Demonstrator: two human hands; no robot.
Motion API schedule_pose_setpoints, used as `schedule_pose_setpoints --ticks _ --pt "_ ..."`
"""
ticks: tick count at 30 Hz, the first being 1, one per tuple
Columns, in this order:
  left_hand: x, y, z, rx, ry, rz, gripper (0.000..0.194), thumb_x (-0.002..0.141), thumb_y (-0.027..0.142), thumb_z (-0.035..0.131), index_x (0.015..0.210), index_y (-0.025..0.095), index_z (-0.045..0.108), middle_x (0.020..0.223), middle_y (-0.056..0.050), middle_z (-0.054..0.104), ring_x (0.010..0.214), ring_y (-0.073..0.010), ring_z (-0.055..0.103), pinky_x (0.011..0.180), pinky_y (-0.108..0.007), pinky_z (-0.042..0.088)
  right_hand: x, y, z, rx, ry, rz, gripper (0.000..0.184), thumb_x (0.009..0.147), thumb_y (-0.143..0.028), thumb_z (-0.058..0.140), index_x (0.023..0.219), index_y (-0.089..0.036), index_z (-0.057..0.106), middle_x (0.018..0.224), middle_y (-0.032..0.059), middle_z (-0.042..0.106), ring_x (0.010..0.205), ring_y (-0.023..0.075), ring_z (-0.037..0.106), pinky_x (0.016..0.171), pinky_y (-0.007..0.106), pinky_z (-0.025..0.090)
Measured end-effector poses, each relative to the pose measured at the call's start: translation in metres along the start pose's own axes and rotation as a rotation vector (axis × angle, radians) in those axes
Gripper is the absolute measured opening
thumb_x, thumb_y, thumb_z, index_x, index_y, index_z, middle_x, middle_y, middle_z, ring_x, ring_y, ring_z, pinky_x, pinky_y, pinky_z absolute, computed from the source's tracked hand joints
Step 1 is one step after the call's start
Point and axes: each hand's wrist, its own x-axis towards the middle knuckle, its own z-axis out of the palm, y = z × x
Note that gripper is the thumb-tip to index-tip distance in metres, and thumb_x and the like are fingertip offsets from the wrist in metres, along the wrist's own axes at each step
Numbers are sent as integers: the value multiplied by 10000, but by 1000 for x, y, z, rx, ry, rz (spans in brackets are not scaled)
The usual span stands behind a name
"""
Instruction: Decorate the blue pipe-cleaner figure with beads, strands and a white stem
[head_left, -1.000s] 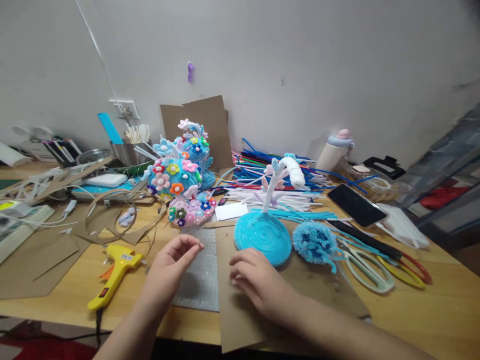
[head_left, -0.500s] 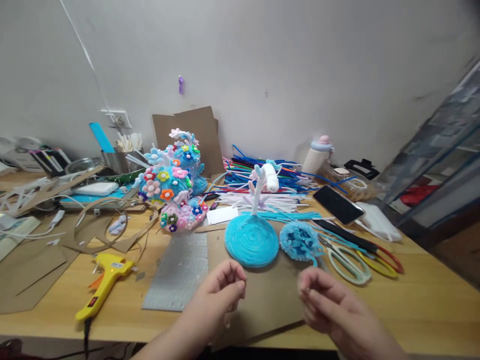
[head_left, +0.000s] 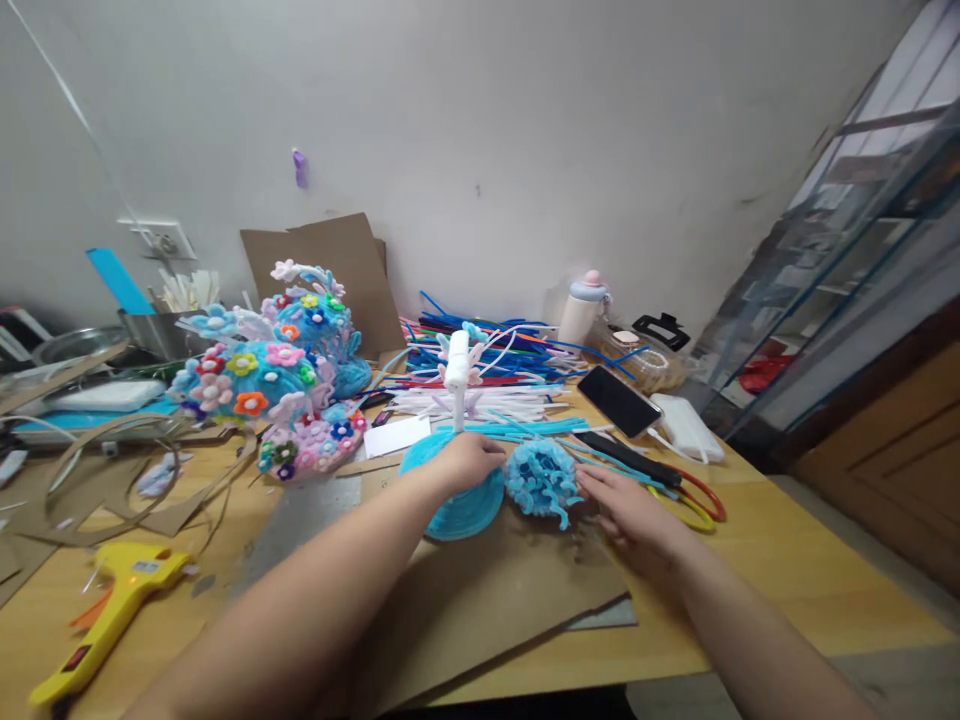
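My left hand point(head_left: 469, 460) rests with curled fingers on the blue spiral disc stand point(head_left: 459, 512), right at the foot of its white stem, which carries a white roll point(head_left: 456, 362) on top. My right hand point(head_left: 624, 505) lies flat with fingers stretched out on the table, just right of a blue curly pipe-cleaner ball point(head_left: 536, 476) and over the near end of the scissors point(head_left: 701, 500). Both forearms reach in across a brown cardboard sheet point(head_left: 487, 600).
Flower-covered pipe-cleaner figures point(head_left: 255, 375) stand at the left. A pile of coloured pipe cleaners point(head_left: 495, 375) lies behind the stand. A phone point(head_left: 619, 400), a white power bank point(head_left: 686, 428) and a bottle point(head_left: 583, 305) sit at the right. A yellow glue gun point(head_left: 112, 600) lies near left.
Both hands have moved forward from the near edge: the left onto the blue disc stand, the right down flat beside the curly ball. The view has swung to the right.
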Motion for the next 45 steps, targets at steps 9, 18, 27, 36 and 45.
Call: schedule_pose_setpoints --ticks 9,18,27,36,45 --pt "-22 10 -10 -62 6 93 325 774 367 627 1031 182 702 990 -41 724 895 -206 655 794 -283 489 -23 -21 5 -2 -131 -67 687 748 -570 710 1313 -224 527 531 -84 480 341 29 259 327 149 190" --pt "-108 10 -61 -288 -10 142 394 791 408 666 1118 189 679 1103 -81 701 1024 -270 627 858 -358 492 -68 -38 45 -437 -42 -869 469 863 -219 644 1307 -346 565 1263 82 648 838 226 706 550 267 553" --pt "-159 -15 -72 -353 166 211 789 597 458 857 1288 228 554 823 -10 630 573 -116 503 497 -213 368 -61 -48 81 -706 -89 -1439 756 804 -1 607 1415 -408 426 1469 76 470 1204 282 597 808 370 601" --pt "-132 -33 -82 -294 207 476 899 568 415 890 1350 245 480 1407 -133 506 1289 -342 486 1071 -430 407 -28 -62 105 -836 -73 -1534 464 852 -72 582 1259 -294 578 1390 112 566 1169 230 623 908 370 561" --pt "-129 -52 -79 -295 213 454 963 599 427 877 1412 258 388 1476 -142 443 1337 -349 451 1094 -436 395 -32 -82 108 -879 -129 -1504 399 897 -134 570 1269 -278 563 1375 105 585 1108 219 661 889 332 560"
